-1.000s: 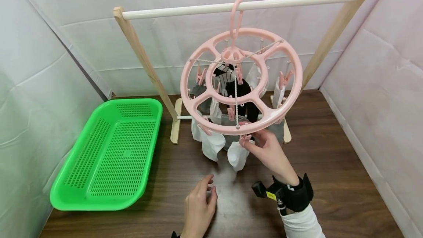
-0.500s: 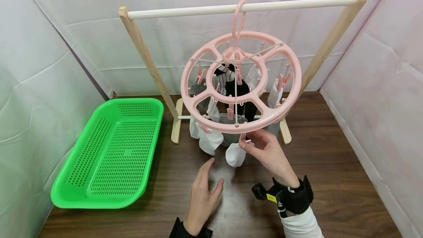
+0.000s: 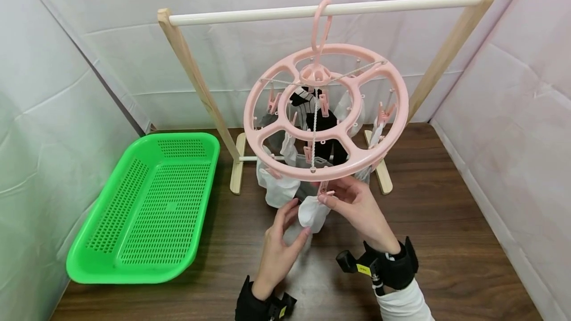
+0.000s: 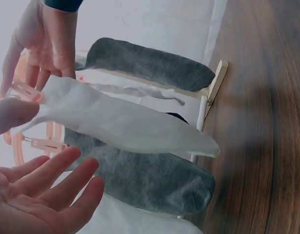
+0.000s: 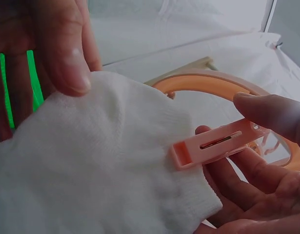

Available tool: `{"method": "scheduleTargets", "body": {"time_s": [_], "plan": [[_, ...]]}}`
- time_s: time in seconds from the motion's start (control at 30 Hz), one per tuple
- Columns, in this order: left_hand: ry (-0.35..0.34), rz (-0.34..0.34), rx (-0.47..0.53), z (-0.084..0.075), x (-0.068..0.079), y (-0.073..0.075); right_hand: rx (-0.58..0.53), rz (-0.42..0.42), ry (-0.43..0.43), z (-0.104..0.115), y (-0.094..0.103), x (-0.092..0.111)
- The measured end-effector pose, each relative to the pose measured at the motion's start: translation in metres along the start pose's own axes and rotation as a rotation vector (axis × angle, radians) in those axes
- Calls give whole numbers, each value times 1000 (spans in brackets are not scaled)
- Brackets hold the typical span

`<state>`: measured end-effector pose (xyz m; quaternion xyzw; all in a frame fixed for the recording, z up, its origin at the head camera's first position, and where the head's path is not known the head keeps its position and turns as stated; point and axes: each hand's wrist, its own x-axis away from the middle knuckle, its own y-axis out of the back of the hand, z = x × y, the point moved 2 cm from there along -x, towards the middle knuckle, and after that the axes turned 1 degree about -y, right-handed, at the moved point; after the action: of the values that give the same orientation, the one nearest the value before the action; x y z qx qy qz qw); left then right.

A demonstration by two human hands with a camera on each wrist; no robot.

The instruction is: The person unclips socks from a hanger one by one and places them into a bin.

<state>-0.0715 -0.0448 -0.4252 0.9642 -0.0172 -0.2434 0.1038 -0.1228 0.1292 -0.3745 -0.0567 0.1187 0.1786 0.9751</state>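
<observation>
My right hand (image 3: 363, 209) pinches a pink clothespin (image 5: 215, 144) under the front rim of the round pink drying hanger (image 3: 285, 165). The clothespin's jaws are on the cuff of a white sock (image 3: 313, 213), which hangs down from it. My left hand (image 3: 277, 249) is at the sock's left, fingers spread and fairly straight, with the sock between thumb and fingers. In the right wrist view the left thumb (image 5: 71, 73) lies at the sock's edge; whether it presses there I cannot tell. Dark grey socks (image 4: 140, 175) hang behind the white one.
The hanger hooks over a white rod (image 3: 250, 15) on a wooden stand (image 3: 196, 78). More white, grey and black socks (image 3: 278, 189) hang from its other clothespins. On the left of the brown table (image 3: 446, 241) sits a green plastic basket (image 3: 76, 261). White sheets form walls around.
My left hand has moved up and forward to the white sock. My right hand keeps its pinch on the clothespin, shifting slightly left, and the hanger has turned a little.
</observation>
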Motion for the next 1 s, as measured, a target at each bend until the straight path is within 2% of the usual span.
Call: {"method": "scheduleTargets", "body": {"time_s": [0.13, 0.37, 0.5, 0.63, 0.83, 1.0], "plan": [[6, -20, 17, -18, -8, 2, -38, 17, 11, -1, 0, -1], [-90, -87, -48, -20, -8, 1, -118, 3, -15, -4, -1, -2], [-125, -117, -46, -4, -2, -1, -139, 3, -23, -5, 0, -2], [-157, -143, -57, 15, 3, -3, -170, 4, 15, -6, 0, -2], [-183, -177, -106, 20, 4, 1, -225, 0, 90, -6, 0, -4], [-187, -199, -144, 22, 7, 9, -286, -16, 75, -9, 0, -5]]}}
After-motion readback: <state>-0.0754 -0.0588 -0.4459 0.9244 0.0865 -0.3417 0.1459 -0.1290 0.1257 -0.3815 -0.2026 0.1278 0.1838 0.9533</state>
